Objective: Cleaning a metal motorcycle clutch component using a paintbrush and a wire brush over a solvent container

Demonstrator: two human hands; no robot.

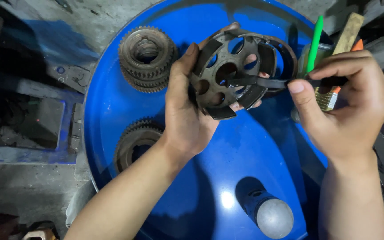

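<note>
Above blue drum lid, hands grip carrier, gears left, paintbrush right

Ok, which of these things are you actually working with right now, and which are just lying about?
In hand:
- left hand holding the round perforated metal cage
- right hand gripping a dark flat tool pushed into the cage

Lying about:
- stacked gear on the blue drum top
- second gear
- green stick
- wooden handle
- grey knob
</note>
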